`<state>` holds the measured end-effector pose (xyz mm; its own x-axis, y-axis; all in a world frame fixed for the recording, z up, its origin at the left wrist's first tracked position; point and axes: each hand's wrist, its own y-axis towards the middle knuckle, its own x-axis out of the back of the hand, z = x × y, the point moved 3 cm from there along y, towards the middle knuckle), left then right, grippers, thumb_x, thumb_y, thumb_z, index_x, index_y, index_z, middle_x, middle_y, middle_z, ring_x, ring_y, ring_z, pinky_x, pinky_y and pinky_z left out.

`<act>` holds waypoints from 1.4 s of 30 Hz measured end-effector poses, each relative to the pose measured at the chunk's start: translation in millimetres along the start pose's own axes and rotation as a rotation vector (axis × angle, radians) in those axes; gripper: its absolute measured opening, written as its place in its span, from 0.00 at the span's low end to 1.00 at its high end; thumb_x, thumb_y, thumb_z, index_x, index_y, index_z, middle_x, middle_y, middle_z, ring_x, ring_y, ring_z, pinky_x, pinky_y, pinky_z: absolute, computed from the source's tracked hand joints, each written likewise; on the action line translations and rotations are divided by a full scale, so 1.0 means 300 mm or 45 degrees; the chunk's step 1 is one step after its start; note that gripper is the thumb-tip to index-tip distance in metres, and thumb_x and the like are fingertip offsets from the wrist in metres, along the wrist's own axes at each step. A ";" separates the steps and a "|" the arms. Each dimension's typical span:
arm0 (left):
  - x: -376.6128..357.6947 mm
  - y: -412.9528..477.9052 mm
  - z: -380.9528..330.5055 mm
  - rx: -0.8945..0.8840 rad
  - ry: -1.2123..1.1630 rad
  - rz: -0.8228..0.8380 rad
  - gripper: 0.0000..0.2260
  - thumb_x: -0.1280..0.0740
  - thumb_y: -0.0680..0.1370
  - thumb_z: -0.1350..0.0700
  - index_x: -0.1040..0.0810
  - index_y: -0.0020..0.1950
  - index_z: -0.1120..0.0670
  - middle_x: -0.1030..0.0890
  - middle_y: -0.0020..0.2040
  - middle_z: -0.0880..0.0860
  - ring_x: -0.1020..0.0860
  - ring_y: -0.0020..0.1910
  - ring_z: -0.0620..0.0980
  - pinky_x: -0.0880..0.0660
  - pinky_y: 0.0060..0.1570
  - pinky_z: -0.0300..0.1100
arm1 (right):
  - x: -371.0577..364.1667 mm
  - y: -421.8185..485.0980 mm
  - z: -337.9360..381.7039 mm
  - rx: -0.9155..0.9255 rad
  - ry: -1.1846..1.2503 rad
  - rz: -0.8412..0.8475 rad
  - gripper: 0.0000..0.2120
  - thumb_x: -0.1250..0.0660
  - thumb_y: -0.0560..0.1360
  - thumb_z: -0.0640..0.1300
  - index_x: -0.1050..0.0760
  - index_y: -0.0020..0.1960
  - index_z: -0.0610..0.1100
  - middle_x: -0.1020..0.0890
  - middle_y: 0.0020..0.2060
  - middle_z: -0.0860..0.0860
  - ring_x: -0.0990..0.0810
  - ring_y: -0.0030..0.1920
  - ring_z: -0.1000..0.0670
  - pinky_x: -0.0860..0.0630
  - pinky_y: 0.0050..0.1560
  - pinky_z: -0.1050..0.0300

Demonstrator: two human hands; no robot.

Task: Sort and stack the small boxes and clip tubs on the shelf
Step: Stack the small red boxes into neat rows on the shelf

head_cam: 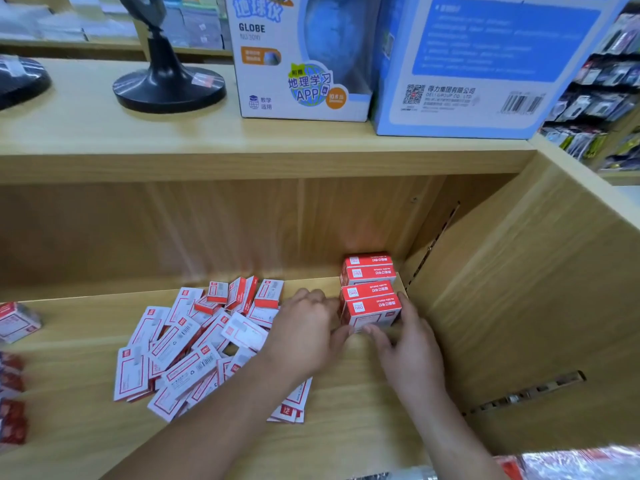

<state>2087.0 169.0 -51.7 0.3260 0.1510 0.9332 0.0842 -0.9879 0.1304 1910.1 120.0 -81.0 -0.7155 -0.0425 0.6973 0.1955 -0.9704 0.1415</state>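
Small red-and-white boxes stand in a neat stack [370, 289] at the right end of the wooden shelf [353, 403], against its side wall. My left hand [304, 336] presses the stack's left side and my right hand [412, 355] holds its front right corner, both on the nearest box [372, 311]. A loose pile of the same boxes [194, 344] lies scattered left of my hands, partly hidden under my left forearm.
A wrapped box pack [15, 322] and red clip packs [12, 403] sit at the shelf's left edge. On the top board above stand a globe box [298, 57], a blue carton [485, 64] and a black stand base [169, 84]. Plastic-wrapped goods [571, 464] lie bottom right.
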 end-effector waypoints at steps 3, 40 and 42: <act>-0.025 0.010 -0.017 -0.021 -0.017 0.036 0.18 0.38 0.81 0.41 0.24 0.65 0.50 0.20 0.51 0.52 0.25 0.54 0.54 0.30 0.51 0.46 | 0.004 -0.003 -0.016 0.018 -0.017 -0.035 0.26 0.28 0.75 0.47 0.30 0.71 0.48 0.17 0.54 0.54 0.22 0.54 0.47 0.30 0.48 0.58; 0.220 -0.372 0.298 0.246 -0.371 -0.189 0.13 0.27 0.74 0.49 0.17 0.59 0.48 0.22 0.50 0.42 0.24 0.43 0.39 0.22 0.48 0.44 | -0.128 -0.247 0.177 -0.268 0.562 0.419 0.26 0.22 0.71 0.48 0.27 0.65 0.55 0.19 0.57 0.54 0.19 0.53 0.57 0.22 0.58 0.56; 0.186 -0.439 0.284 0.220 -0.369 -0.101 0.22 0.28 0.73 0.42 0.19 0.64 0.47 0.23 0.58 0.41 0.23 0.54 0.42 0.23 0.54 0.41 | -0.163 -0.263 0.202 -0.288 0.598 0.537 0.31 0.20 0.65 0.53 0.27 0.65 0.59 0.19 0.60 0.53 0.18 0.57 0.56 0.22 0.62 0.51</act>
<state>2174.5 310.4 -45.5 0.5638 0.2554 0.7854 0.2702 -0.9557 0.1168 1970.3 213.2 -83.8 -0.8344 -0.4785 0.2734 0.4138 -0.8717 -0.2626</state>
